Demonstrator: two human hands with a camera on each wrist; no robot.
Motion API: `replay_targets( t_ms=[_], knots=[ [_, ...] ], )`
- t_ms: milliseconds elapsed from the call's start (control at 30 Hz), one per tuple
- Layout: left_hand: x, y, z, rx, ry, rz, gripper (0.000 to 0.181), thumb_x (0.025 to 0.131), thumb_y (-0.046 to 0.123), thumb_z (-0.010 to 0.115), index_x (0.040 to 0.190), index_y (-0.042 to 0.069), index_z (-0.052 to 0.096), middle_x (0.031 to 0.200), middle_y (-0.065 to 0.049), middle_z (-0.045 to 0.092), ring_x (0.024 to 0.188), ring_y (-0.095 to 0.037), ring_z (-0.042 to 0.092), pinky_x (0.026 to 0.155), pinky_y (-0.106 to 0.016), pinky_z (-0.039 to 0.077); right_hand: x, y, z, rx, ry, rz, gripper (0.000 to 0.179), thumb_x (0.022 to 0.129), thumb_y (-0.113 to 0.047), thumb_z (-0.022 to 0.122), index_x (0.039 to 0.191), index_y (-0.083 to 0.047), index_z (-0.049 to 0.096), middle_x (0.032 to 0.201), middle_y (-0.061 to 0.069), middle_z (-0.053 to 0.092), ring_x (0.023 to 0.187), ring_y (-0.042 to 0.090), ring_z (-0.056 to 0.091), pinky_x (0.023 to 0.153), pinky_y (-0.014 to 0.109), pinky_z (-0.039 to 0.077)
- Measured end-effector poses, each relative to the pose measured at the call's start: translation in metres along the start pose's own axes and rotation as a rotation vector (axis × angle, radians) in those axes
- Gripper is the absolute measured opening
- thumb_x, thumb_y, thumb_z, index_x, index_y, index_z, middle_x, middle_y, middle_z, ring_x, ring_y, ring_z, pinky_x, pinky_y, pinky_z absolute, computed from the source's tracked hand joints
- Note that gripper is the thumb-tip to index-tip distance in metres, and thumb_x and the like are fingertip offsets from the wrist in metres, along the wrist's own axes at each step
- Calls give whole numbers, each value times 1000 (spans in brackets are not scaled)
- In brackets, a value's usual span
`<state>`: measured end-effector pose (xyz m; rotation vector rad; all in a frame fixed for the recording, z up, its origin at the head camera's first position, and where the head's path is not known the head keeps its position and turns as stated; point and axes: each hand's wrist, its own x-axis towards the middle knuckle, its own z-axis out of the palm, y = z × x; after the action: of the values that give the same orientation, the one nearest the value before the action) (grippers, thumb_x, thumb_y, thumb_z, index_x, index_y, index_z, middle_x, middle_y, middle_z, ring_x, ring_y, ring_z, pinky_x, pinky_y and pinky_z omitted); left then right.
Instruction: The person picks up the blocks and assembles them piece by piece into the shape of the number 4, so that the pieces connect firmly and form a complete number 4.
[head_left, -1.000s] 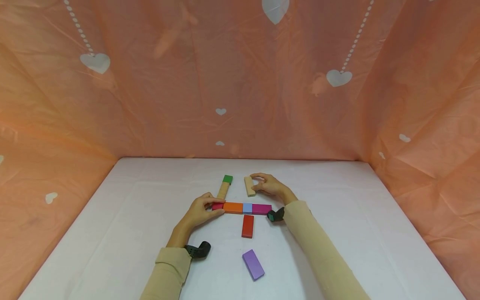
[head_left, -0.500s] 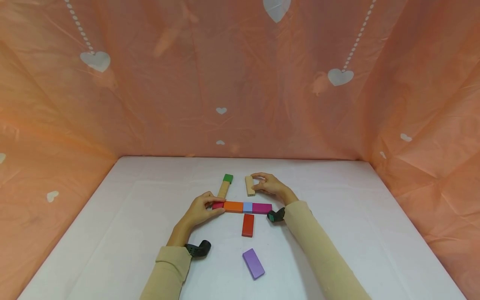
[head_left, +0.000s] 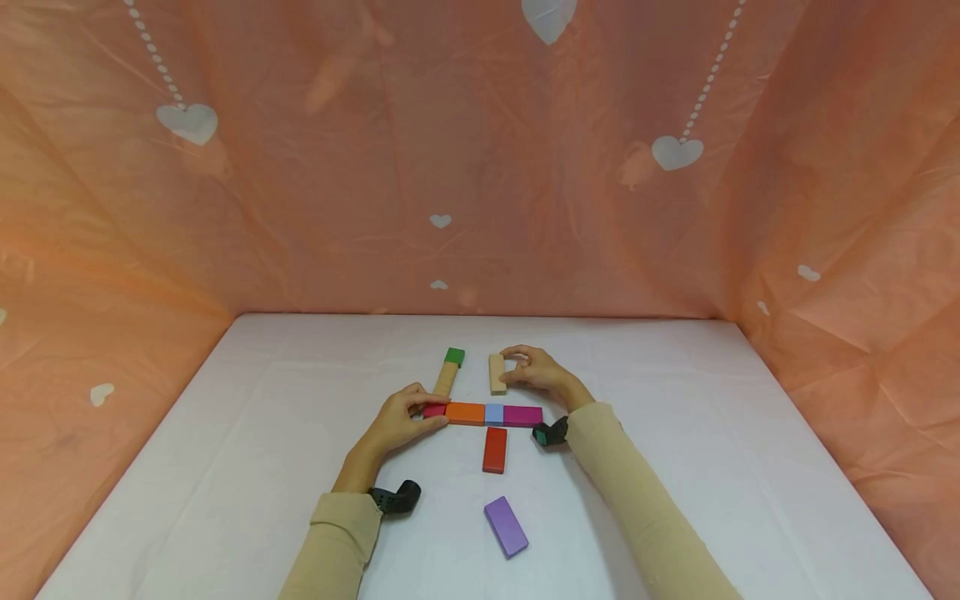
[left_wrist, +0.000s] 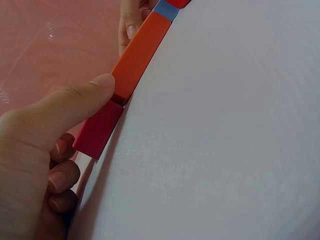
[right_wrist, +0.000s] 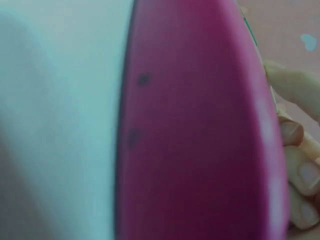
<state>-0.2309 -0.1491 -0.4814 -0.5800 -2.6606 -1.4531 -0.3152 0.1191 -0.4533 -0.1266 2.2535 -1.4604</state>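
My left hand (head_left: pixel 397 418) is at the left end of a row of blocks, with thumb and fingers pinching a crimson block (left_wrist: pixel 101 129). To its right, in line, lie an orange block (head_left: pixel 466 414), a light blue block (head_left: pixel 494 415) and a magenta block (head_left: pixel 522 416). Behind the row, my right hand (head_left: pixel 542 370) pinches a plain wooden block (head_left: pixel 497 375) standing lengthwise away from me, apart from the row. The magenta block fills much of the right wrist view and hides part of the right hand there.
Behind the row's left end, another plain wooden block (head_left: pixel 446 379) leads to a green block (head_left: pixel 454 357). In front of the row lie a red block (head_left: pixel 494 451) and, nearer me, a slanted purple block (head_left: pixel 506 527). An orange curtain (head_left: pixel 480 167) hangs behind the white table (head_left: pixel 225 467).
The wooden block in my right hand has shifted slightly toward the row and left, and sits a little straighter. My left hand and the row stay in place.
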Motion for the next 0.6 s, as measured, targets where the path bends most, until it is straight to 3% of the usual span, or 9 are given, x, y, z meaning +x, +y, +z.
replay_targets(
  t_ms=[233, 600],
  knots=[
    [0, 0, 1, 1, 0, 1, 29, 76, 13, 80, 104, 5, 75, 75, -4, 48, 70, -4, 36, 63, -18, 31, -2, -1, 1, -24, 9, 0, 58, 81, -13, 72, 135, -8, 51, 69, -5, 42, 76, 11, 43, 70, 22, 38],
    [-1, -2, 2, 0, 1, -5, 29, 77, 14, 80, 104, 6, 75, 75, -4, 48, 71, -4, 37, 63, -18, 31, -1, 1, 2, -28, 10, -28, 56, 81, -12, 73, 132, -6, 52, 60, -6, 41, 62, 10, 40, 68, 23, 37]
  ],
)
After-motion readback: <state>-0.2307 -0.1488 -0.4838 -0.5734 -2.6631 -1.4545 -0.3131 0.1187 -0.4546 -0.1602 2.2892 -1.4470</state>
